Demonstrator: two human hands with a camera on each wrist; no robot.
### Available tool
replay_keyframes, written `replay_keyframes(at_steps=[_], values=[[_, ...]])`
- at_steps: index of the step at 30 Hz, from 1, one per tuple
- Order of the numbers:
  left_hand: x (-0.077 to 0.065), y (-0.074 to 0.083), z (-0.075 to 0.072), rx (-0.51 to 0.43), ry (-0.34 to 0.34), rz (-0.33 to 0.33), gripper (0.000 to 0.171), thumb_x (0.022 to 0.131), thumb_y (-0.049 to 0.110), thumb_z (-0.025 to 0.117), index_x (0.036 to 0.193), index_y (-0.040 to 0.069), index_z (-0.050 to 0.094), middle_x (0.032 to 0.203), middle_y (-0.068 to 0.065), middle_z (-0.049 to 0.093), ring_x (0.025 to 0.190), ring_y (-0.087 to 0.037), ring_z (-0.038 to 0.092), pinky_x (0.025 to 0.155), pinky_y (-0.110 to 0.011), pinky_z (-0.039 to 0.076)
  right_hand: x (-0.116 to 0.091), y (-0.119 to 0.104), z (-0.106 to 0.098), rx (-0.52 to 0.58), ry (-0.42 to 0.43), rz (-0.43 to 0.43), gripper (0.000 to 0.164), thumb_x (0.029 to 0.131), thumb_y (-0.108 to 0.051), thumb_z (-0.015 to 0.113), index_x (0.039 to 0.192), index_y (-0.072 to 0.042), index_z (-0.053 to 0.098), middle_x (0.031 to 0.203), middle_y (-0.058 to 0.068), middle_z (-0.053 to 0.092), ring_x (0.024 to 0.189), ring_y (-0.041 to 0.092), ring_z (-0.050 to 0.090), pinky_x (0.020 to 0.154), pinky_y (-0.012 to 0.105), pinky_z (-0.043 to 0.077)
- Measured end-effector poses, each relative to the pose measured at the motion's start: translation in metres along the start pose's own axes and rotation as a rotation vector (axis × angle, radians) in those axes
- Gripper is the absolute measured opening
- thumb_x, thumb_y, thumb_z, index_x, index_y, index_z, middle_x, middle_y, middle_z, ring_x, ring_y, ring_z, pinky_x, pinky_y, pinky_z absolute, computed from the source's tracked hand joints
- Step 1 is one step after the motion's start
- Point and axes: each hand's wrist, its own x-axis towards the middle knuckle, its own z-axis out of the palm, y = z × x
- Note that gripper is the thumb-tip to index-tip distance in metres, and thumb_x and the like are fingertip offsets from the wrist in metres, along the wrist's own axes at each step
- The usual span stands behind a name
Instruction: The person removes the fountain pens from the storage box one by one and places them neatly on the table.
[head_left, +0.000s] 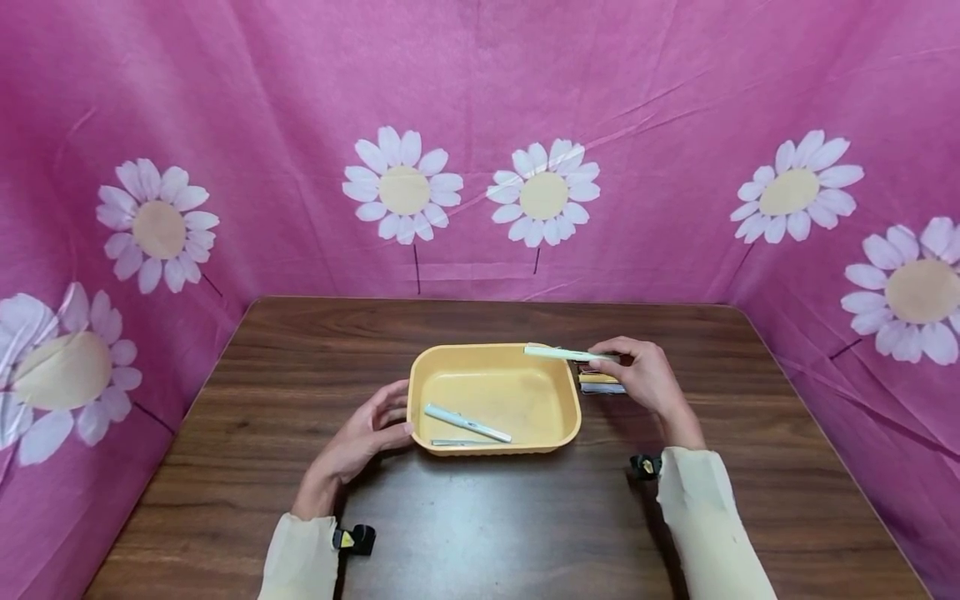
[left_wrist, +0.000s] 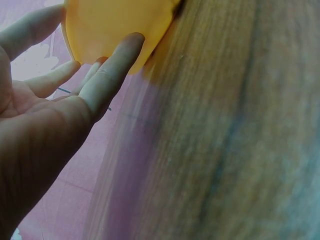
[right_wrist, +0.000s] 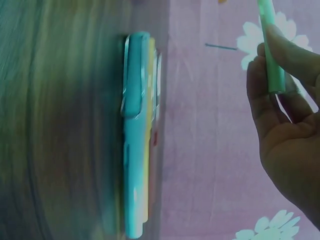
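My right hand (head_left: 648,382) pinches a pale green pen (head_left: 551,353) between thumb and fingers, above the far right corner of a yellow plastic tray (head_left: 498,392). In the right wrist view, the thumb lies along the green pen (right_wrist: 274,70). Inside the tray, a light blue pen (head_left: 468,423) lies slanted, and a second pen (head_left: 465,442) lies along the near wall. My left hand (head_left: 363,435) touches the tray's left end with fairly straight, spread fingers; the left wrist view shows them against the tray wall (left_wrist: 115,30).
Right of the tray, below my right hand, several pens lie side by side on the wooden table (head_left: 480,517), among them a blue pen (right_wrist: 133,130) with a wire clip and a yellow pen (right_wrist: 148,165). A pink flowered cloth (head_left: 480,83) hangs around the table.
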Motion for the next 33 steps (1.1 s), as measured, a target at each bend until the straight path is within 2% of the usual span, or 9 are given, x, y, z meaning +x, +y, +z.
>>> replay_keyframes(at_steps=[9, 16, 26, 33], values=[[0.001, 0.0, -0.001, 0.0, -0.003, 0.003, 0.07, 0.095, -0.008, 0.062, 0.155, -0.003, 0.026, 0.146, -0.034, 0.037, 0.131, -0.043, 0.045, 0.094, -0.037, 0.057, 0.0, 0.017, -0.007, 0.0, 0.002, 0.063, 0.013, 0.086, -0.008, 0.081, 0.099, -0.007, 0.079, 0.091, 0.008, 0.073, 0.073, 0.011, 0.053, 0.061, 0.019, 0.042], [0.001, 0.0, -0.001, -0.005, 0.0, 0.007, 0.07, 0.095, -0.007, 0.063, 0.155, -0.003, 0.027, 0.146, -0.034, 0.037, 0.132, -0.044, 0.044, 0.093, -0.037, 0.057, 0.003, 0.027, -0.011, -0.046, -0.016, 0.099, 0.013, 0.089, -0.012, 0.08, 0.101, -0.009, 0.079, 0.097, 0.009, 0.075, 0.076, 0.014, 0.057, 0.064, 0.019, 0.044], [0.002, -0.001, 0.001, -0.001, -0.004, -0.007, 0.07, 0.095, -0.007, 0.062, 0.156, -0.001, 0.027, 0.147, -0.032, 0.036, 0.133, -0.045, 0.043, 0.094, -0.038, 0.057, 0.007, 0.041, -0.026, -0.129, -0.001, 0.119, 0.014, 0.091, -0.015, 0.078, 0.103, -0.009, 0.079, 0.102, 0.011, 0.074, 0.077, 0.014, 0.056, 0.064, 0.021, 0.044], [0.001, 0.0, -0.001, -0.01, -0.006, -0.004, 0.07, 0.096, -0.005, 0.064, 0.155, -0.001, 0.027, 0.147, -0.033, 0.036, 0.133, -0.045, 0.044, 0.094, -0.038, 0.057, 0.006, 0.053, -0.029, -0.159, -0.017, 0.103, 0.015, 0.092, -0.015, 0.077, 0.104, -0.007, 0.078, 0.097, 0.013, 0.074, 0.073, 0.017, 0.054, 0.064, 0.026, 0.044]])
